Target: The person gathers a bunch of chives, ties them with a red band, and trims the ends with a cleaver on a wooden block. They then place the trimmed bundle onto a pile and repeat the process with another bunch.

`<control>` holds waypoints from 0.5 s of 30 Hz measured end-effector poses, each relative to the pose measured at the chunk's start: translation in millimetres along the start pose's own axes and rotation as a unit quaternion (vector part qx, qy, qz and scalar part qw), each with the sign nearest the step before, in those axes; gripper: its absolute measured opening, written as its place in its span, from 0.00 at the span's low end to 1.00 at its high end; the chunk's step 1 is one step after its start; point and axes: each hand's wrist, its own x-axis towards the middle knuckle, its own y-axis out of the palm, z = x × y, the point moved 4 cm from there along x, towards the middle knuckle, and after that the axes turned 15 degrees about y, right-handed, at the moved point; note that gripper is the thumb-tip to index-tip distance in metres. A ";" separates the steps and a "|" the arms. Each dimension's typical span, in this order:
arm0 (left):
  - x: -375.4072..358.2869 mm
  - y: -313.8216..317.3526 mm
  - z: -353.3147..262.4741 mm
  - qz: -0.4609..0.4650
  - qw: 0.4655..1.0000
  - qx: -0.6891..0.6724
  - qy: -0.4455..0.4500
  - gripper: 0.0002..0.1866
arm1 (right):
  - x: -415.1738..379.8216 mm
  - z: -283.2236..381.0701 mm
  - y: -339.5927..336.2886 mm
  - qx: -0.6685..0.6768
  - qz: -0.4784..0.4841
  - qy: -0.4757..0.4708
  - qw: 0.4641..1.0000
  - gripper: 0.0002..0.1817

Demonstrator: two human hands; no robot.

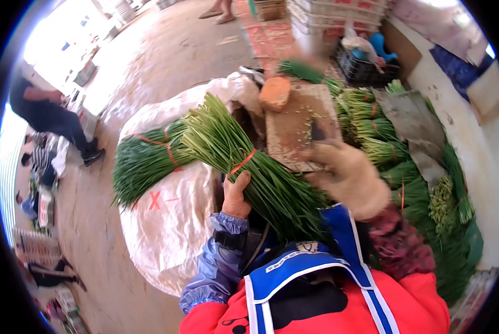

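My left hand (236,196) is closed around a bundle of garlic chives (277,192), with the thumb just below its orange band (242,161). The pale cut ends point up and away; the dark green leaves run down toward my apron (299,264). My right hand (347,175), in a tan glove, is smeared by motion beside the leaves and the near edge of the board. Its fingers cannot be made out. A dark blurred shape (318,131) shows just beyond it. Another banded chive bundle (149,158) lies on the white sack (169,234) to the left.
A worn board (294,114) carries small green scraps and an orange-brown block (275,93). Several banded bundles (374,119) are piled at right, partly under a grey cloth (411,122). A black crate (366,69) stands behind. Another person (55,114) stands far left.
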 end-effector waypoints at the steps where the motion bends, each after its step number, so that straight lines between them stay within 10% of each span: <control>1: 0.0 11.6 3.5 0.016 1.000 0.008 -0.008 0.30 | 4.0 11.2 11.4 0.053 -0.028 -0.033 0.998 0.25; 10: 12.7 41.5 15.3 0.002 0.977 0.207 0.046 0.32 | 31.2 -9.8 36.2 0.104 -0.053 0.032 0.993 0.15; 12: 22.9 43.2 11.1 0.005 0.972 0.226 0.064 0.32 | 7.8 -16.7 25.1 0.390 0.348 0.168 0.836 0.08; 14: 34.5 44.0 2.4 -0.016 0.967 0.240 0.087 0.32 | -25.2 -22.0 13.8 0.436 0.590 -0.053 0.677 0.08; 15: 41.3 43.5 -0.8 -0.007 0.963 0.244 0.112 0.32 | -43.9 -35.5 21.0 0.394 0.617 -0.033 0.680 0.11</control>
